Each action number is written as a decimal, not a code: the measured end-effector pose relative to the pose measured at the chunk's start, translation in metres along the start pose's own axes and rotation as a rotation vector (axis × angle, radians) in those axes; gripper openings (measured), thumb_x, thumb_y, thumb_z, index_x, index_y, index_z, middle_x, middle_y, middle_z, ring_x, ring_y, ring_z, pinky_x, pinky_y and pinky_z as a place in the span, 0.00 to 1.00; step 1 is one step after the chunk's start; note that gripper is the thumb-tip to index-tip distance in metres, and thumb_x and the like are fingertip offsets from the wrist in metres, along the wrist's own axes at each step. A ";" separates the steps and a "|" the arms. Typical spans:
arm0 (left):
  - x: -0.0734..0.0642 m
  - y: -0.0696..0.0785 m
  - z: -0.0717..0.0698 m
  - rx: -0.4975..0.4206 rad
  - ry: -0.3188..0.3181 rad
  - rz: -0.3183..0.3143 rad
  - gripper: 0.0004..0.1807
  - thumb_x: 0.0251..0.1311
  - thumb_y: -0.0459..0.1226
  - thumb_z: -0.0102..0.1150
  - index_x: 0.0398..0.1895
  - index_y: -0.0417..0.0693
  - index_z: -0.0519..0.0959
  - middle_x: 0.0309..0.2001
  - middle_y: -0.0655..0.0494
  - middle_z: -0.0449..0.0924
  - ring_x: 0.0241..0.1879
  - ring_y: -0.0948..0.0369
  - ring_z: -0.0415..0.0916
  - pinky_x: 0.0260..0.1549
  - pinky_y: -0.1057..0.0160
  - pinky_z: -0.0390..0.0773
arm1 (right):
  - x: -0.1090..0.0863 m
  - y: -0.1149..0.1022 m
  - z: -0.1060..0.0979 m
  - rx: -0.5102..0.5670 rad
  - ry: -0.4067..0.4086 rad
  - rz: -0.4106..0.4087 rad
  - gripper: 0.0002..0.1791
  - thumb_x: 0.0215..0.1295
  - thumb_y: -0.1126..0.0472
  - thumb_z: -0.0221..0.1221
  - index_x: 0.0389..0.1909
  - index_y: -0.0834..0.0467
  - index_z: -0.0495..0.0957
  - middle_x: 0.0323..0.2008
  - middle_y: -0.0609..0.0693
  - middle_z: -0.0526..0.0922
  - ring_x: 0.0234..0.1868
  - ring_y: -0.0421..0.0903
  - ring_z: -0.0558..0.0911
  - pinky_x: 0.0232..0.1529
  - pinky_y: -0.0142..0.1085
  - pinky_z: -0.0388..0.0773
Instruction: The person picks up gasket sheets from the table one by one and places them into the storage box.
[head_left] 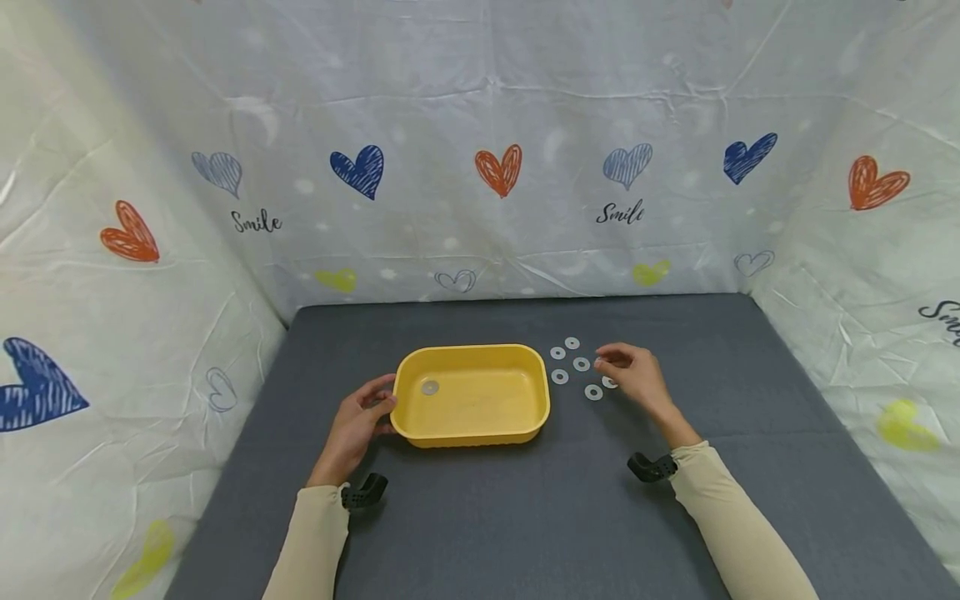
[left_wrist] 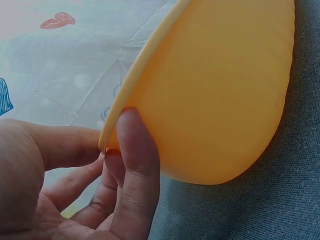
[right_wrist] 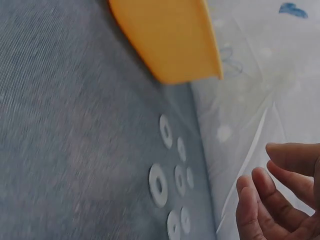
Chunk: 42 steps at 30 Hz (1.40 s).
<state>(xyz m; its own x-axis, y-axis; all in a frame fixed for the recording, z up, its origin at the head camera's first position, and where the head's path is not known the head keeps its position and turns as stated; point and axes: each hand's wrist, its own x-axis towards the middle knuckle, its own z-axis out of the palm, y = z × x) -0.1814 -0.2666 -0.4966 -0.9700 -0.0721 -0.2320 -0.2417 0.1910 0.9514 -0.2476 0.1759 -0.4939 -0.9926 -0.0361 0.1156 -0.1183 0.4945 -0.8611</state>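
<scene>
A yellow plastic tray with rounded corners sits on the dark table, and one flat grey washer lies inside it. At the tray's left end, my left hand holds the rim; in the left wrist view a digit presses the outer wall. Several flat ring washers lie to the right of the tray. Over their right side hovers my right hand, its fingers loosely bent and thumb apart. No held thing shows in the right wrist view, where a large washer lies near the hand.
Dark grey cloth covers the table. White sheeting printed with hearts and words hangs behind and at both sides. Each wrist wears a black band, below light sleeves.
</scene>
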 end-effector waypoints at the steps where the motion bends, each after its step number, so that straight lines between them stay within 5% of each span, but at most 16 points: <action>1: 0.000 0.000 0.000 0.000 0.000 0.000 0.26 0.71 0.40 0.54 0.71 0.56 0.66 0.55 0.44 0.70 0.43 0.55 0.77 0.36 0.62 0.83 | 0.000 0.003 -0.001 -0.008 0.004 0.006 0.15 0.63 0.61 0.65 0.49 0.62 0.83 0.42 0.59 0.87 0.36 0.39 0.84 0.34 0.32 0.80; 17: 0.001 -0.002 0.001 0.009 0.014 -0.010 0.27 0.70 0.40 0.55 0.71 0.57 0.66 0.57 0.43 0.70 0.44 0.53 0.77 0.36 0.64 0.84 | 0.015 0.044 -0.023 -0.155 0.037 -0.011 0.18 0.63 0.59 0.66 0.53 0.59 0.83 0.42 0.58 0.84 0.43 0.52 0.83 0.38 0.33 0.75; 42: 0.002 -0.002 0.001 0.016 0.021 -0.016 0.26 0.71 0.39 0.54 0.70 0.57 0.67 0.56 0.44 0.70 0.42 0.53 0.78 0.35 0.62 0.84 | 0.046 0.072 -0.029 -0.211 -0.008 0.184 0.21 0.66 0.54 0.63 0.58 0.57 0.80 0.50 0.63 0.81 0.46 0.55 0.78 0.41 0.39 0.72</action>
<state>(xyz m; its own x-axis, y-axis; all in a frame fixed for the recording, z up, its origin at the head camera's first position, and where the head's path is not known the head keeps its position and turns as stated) -0.1829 -0.2665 -0.4989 -0.9655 -0.0954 -0.2423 -0.2573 0.2053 0.9443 -0.3009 0.2346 -0.5363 -0.9972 0.0645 -0.0374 0.0708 0.6633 -0.7450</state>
